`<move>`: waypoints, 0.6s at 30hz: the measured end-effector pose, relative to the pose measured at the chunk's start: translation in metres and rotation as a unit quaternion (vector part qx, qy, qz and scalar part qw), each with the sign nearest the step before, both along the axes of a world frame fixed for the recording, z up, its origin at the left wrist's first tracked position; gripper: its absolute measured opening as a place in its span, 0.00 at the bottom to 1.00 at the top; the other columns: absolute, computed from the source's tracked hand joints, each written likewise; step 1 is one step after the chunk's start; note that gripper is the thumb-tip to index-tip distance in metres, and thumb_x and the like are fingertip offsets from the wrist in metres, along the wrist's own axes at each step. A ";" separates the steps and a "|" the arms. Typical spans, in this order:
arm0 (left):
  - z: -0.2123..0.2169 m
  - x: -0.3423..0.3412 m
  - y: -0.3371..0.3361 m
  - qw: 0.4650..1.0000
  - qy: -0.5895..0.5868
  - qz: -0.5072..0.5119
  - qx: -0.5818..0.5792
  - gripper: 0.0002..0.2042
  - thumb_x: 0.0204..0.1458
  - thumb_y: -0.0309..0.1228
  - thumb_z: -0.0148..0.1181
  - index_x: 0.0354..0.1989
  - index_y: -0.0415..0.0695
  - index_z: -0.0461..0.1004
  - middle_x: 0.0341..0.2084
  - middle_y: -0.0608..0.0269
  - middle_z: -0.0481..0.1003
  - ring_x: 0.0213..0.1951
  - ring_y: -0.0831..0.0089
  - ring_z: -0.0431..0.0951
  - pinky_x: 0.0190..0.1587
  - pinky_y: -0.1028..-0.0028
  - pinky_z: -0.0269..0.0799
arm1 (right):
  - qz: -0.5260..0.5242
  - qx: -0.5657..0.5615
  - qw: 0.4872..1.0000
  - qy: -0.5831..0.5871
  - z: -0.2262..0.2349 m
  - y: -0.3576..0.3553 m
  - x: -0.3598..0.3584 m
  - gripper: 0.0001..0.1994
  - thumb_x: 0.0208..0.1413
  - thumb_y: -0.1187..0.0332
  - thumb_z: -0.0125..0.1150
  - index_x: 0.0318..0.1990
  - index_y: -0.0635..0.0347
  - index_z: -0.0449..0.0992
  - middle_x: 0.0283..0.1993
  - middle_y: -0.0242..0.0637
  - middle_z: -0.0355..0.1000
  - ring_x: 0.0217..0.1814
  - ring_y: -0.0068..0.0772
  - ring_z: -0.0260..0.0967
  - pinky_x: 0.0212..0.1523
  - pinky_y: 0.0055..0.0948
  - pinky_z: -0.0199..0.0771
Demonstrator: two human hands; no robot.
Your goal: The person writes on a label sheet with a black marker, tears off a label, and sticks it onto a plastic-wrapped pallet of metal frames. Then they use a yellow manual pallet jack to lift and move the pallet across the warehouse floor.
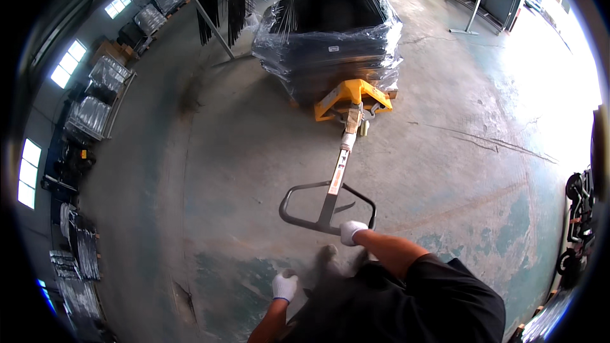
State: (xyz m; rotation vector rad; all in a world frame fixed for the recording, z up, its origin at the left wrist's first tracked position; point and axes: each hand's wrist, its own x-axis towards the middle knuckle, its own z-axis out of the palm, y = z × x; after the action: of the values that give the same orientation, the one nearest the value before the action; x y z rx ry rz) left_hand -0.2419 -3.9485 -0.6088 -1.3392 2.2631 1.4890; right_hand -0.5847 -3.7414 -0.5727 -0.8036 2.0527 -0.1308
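The white-gloved right hand (353,233) holds the black loop-shaped handle (327,211) of a yellow metal pallet jack (352,93).
I see the white-gloved left hand (284,285) away from it; I can't tell its fingers' shape.

Handle label (337,176), stack label (333,49) (both illegible)

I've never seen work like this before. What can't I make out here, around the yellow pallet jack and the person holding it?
All in the head view:
- Forks of the yellow pallet jack: hidden by the wrapped stack.
- Palm of the right hand: hidden by its back.
- Feet: blurred.
- Label print: too small.
- Details in the bright area at right: lost in glare.
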 end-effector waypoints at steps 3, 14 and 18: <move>0.002 0.010 0.003 1.000 0.001 0.008 0.016 0.10 0.57 0.31 0.70 0.44 0.42 0.89 0.38 0.50 0.90 0.43 0.58 0.91 0.51 0.61 0.83 | -0.021 -0.086 0.992 0.087 0.136 -0.027 -0.069 0.22 0.58 0.57 0.68 0.56 0.57 0.88 0.55 0.55 0.87 0.59 0.58 0.86 0.60 0.51 0.86; -0.007 -0.015 -0.008 0.997 -0.059 -0.047 -0.001 0.08 0.57 0.19 0.66 0.41 0.41 0.87 0.36 0.63 0.88 0.41 0.73 0.87 0.50 0.71 0.81 | -0.090 -0.116 0.979 0.145 0.120 -0.035 -0.014 0.17 0.58 0.60 0.65 0.50 0.61 0.81 0.45 0.56 0.87 0.50 0.63 0.86 0.51 0.59 0.86; -0.016 -0.002 -0.019 1.000 0.010 -0.026 0.002 0.09 0.58 0.29 0.67 0.44 0.43 0.89 0.39 0.51 0.90 0.43 0.58 0.91 0.50 0.62 0.84 | -0.024 -0.018 0.999 0.030 -0.013 -0.005 0.043 0.23 0.60 0.62 0.65 0.61 0.62 0.84 0.53 0.61 0.86 0.59 0.62 0.86 0.58 0.53 0.86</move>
State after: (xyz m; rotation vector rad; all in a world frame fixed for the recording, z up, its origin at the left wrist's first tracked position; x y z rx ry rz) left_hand -0.2435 -3.9680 -0.6247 -1.2594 2.2876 1.4966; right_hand -0.5418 -3.7459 -0.5852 -0.7877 2.1322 -0.1726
